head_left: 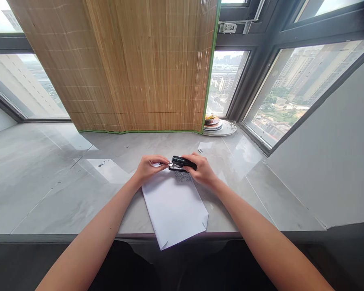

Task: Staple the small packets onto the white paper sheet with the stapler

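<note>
Stapler (178, 161), in right hand (202, 169), left hand (150, 167) beside.

The legwear (127, 268) is black, the forearms (105, 226) bare.

I count one left grip (151, 166) and one right grip (201, 169) — two in all — on two bare forearms (106, 226). I have one black stapler (178, 159), one lot of white paper (176, 210) whose sheets I cannot number, one counter (79, 198), one bamboo blind (139, 68) and one stack of dishes (214, 125) — too overlapped to count singly. Six window panes (226, 83) show, plus one white window fitting (229, 28).
</note>
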The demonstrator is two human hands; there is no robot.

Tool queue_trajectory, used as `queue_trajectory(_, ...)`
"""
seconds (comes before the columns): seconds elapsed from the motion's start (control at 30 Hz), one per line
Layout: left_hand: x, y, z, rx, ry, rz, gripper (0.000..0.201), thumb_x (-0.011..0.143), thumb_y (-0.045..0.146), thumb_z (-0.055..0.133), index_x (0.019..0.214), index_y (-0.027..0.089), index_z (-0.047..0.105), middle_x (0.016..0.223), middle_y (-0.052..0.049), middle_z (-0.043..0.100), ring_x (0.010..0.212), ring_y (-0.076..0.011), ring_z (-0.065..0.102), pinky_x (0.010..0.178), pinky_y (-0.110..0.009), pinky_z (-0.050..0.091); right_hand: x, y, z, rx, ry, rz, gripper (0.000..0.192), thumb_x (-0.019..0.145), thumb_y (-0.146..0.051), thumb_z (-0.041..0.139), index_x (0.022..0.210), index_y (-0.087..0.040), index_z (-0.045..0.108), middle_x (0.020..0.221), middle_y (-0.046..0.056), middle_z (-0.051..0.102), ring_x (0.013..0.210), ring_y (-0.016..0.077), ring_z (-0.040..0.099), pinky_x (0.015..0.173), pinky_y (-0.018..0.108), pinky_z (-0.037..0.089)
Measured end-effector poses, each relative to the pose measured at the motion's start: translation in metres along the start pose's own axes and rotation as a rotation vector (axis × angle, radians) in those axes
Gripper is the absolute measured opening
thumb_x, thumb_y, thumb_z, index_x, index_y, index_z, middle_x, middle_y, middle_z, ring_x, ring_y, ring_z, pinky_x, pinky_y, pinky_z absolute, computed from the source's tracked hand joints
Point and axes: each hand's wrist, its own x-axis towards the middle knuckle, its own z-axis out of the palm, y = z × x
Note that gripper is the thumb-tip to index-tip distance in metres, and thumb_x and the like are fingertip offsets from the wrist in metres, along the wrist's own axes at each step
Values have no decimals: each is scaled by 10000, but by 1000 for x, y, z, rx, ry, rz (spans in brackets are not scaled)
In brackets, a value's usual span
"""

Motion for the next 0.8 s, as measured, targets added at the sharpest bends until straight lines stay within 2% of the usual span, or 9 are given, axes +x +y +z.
queue_trajectory(0.13, 0, 3, 0, -59, 42, -43, 236, 852, 459, 844, 891, 227, 832, 993, -95, 807, 957, -262, 763, 938, -438, 636, 1, -3, -2, 17, 17, 31, 337, 879, -171, 676, 1202, -227, 757, 968, 58, 744, 868, 230, 633, 839, 382, 523)
queue_trajectory(0.3, 0, -1, 0, -70, -21, -95, 241, 853, 453, 845, 920, 222, 835, 1004, -99, 807, 948, -258, 761, 902, -414, 637, 1, -3, -2, 33, 5, 45, 306, 870, -175, 690, 1160, -215, 780, 934, 60, 731, 866, 228, 632, 837, 373, 519)
queue_trajectory(0.57, 0, -5, 2, -78, -23, 3, 213, 862, 403, 849, 939, 205, 838, 998, -97, 806, 948, -243, 764, 921, -412, 648, 0, -2, -5, 107, 23, 47, 294, 885, -212, 703, 1168, -197, 783, 922, 59, 718, 855, 211, 639, 822, 357, 515)
queue_trajectory(0.8, -3, 2, 4, 18, 108, 77, 176, 900, 389, 817, 926, 214, 818, 994, -77, 812, 943, -240, 773, 922, -418, 652, 2, 4, -4, 120, 60, 49, 335, 872, -197, 703, 1199, -196, 773, 934, 57, 719, 847, 212, 649, 821, 361, 520)
